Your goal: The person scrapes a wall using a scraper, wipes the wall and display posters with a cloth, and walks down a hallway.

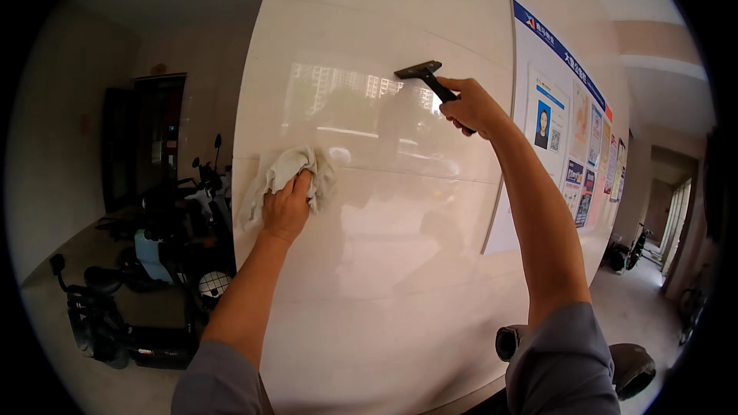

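My right hand (475, 107) is closed round the handle of a black scraper (432, 81). The scraper's wide head lies at or very near the glossy cream wall tiles (369, 246), up and left of the hand. Lower on the left, my left hand (288, 207) grips a crumpled whitish cloth (296, 165) against the wall, near its left edge. Part of the cloth is hidden behind the fingers. Buildings and trees are reflected in the tiles between the two hands.
A notice board (550, 107) with posters hangs right of my right arm. Parked scooters (146, 292) stand at the left beyond the wall's edge, before a dark doorway (146, 138). Another two-wheeler (626, 253) is down the corridor at right. My shoes (630, 369) show at lower right.
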Demonstrator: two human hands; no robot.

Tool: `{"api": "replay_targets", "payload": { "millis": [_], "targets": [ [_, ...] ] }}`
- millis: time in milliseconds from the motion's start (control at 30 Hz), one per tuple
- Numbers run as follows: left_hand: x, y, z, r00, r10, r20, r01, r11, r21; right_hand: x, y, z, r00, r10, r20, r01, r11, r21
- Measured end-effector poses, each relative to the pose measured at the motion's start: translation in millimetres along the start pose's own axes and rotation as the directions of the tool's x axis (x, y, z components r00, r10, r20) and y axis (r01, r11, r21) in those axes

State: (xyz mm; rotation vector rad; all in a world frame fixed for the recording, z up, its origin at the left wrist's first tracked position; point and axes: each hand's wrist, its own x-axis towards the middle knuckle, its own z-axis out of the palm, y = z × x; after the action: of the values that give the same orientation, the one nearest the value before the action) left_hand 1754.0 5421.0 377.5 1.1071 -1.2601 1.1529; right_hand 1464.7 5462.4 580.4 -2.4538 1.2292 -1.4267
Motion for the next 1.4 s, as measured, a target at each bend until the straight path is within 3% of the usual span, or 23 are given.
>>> {"api": "replay_targets", "payload": {
  "millis": [200,267,433,600,700,833,933,1033,1133,1233,1400],
  "targets": [
    [-2.7,-1.4,-1.2,1.0,0.028,-0.007,-0.028,0.999,-0.038,41.8,-35.2,-3.8,0.997,-0.001,-0.075,0.013,0.986,0.167],
    [-2.4,0.4,-4.2,0.997,-0.01,0.08,0.014,0.998,-0.054,44.9,-37.9,0.0,0.997,0.008,-0.08,0.007,0.983,0.181],
    [-0.3,4.6,-9.6,0.995,-0.023,0.101,0.031,0.996,-0.087,-11.7,-33.3,44.9,0.999,-0.049,0.014,0.049,0.998,-0.027],
    [-1.2,3.2,-8.2,0.998,0.019,0.052,-0.017,0.999,-0.047,4.8,-105.8,70.0,0.987,-0.157,0.02,0.158,0.985,-0.076],
    [0.1,1.0,-7.8,0.998,0.065,-0.011,-0.065,0.996,-0.06,34.7,-143.3,68.1,0.993,-0.116,-0.009,0.116,0.992,-0.058],
    [0.5,1.1,-7.0,0.996,0.075,-0.047,-0.078,0.994,-0.074,19.7,-124.6,75.5,0.989,-0.15,-0.004,0.148,0.977,-0.155],
    [-0.7,0.6,-9.9,0.996,0.083,0.02,-0.082,0.996,-0.046,23.9,-123.6,77.5,0.983,-0.182,-0.001,0.179,0.972,-0.153],
    [-2.1,0.0,-4.1,0.995,0.1,-0.022,-0.1,0.995,-0.014,41.8,-148.1,68.2,0.995,-0.102,0.017,0.104,0.99,-0.099],
    [5.1,0.1,-6.7,0.978,0.168,-0.122,-0.175,0.984,-0.044,29.3,-141.4,69.6,0.991,-0.133,-0.004,0.131,0.98,-0.151],
    [5.2,0.5,-11.4,0.987,0.12,-0.11,-0.128,0.989,-0.069,22.8,-136.2,74.2,0.989,-0.148,-0.017,0.143,0.975,-0.17],
    [-0.1,2.5,-10.7,0.997,0.062,0.049,-0.059,0.997,-0.055,45.2,-153.5,76.2,0.992,-0.106,-0.062,0.097,0.987,-0.124]
  ]
}}
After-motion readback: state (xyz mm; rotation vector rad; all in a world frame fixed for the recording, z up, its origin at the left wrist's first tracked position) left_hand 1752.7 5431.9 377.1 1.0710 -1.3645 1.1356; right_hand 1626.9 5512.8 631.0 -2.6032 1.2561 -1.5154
